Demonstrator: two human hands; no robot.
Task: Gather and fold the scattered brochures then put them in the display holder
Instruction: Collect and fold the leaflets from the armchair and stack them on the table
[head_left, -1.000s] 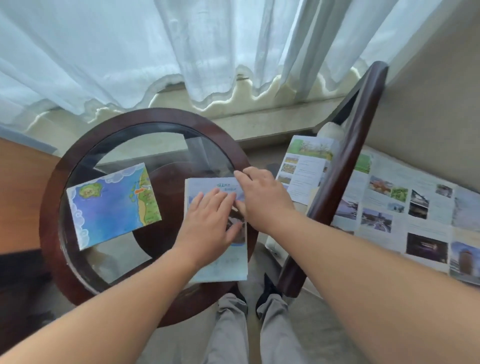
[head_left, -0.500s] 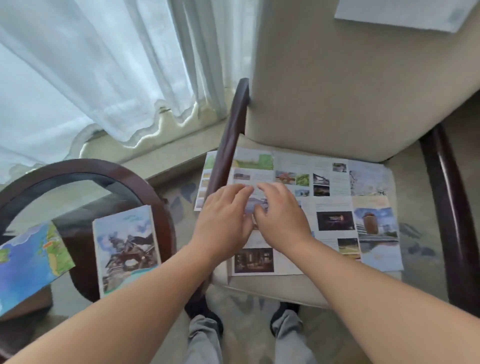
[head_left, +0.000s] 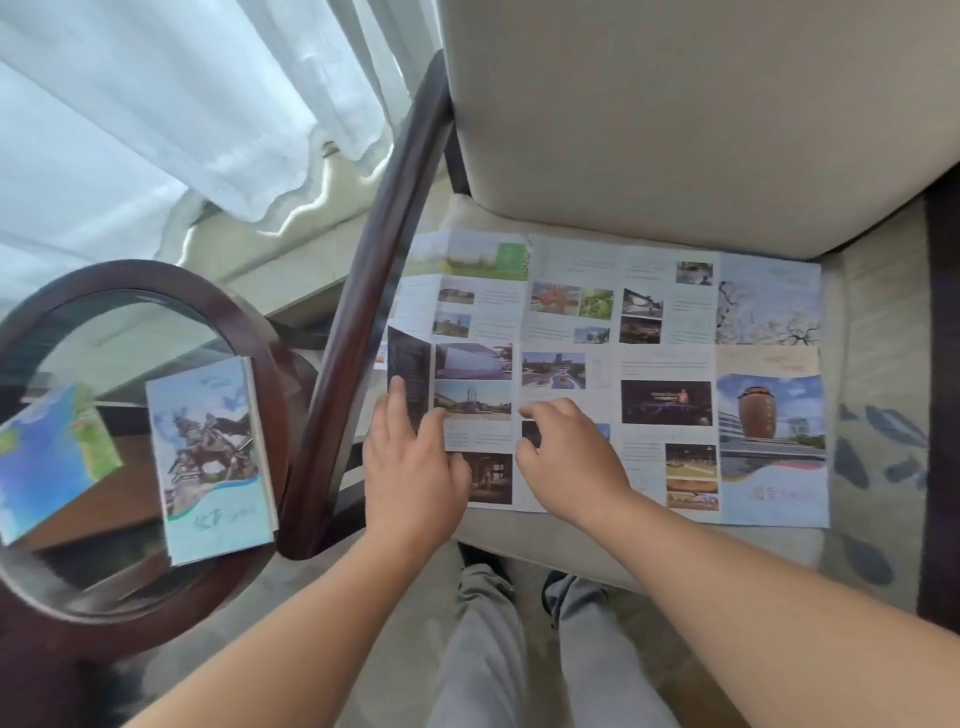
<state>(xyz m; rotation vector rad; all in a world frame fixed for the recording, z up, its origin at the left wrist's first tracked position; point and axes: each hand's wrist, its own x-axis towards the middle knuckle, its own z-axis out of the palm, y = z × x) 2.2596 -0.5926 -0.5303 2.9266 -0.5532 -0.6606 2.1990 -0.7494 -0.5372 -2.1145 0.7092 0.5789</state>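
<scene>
A large unfolded brochure (head_left: 670, 322) full of photos lies spread over the beige chair seat (head_left: 872, 312). My left hand (head_left: 410, 467) pinches its raised dark left flap between thumb and forefinger. My right hand (head_left: 566, 457) rests on the sheet's lower middle with bent fingers, holding nothing. On the round glass table (head_left: 130, 275) at left lie a folded brochure (head_left: 208, 457) with a statue cover and a blue map brochure (head_left: 47, 457). No display holder is in view.
A dark wooden armrest (head_left: 363, 312) runs between the table and the seat, close to my left hand. The chair back (head_left: 675, 104) rises behind the sheet; another armrest (head_left: 940, 364) is at far right. White curtains (head_left: 156, 104) hang at the back left.
My view and both hands swung right, from the folded brochure on the table to the sheet on the chair. The hands have spread apart, and the sheet's left flap has lifted.
</scene>
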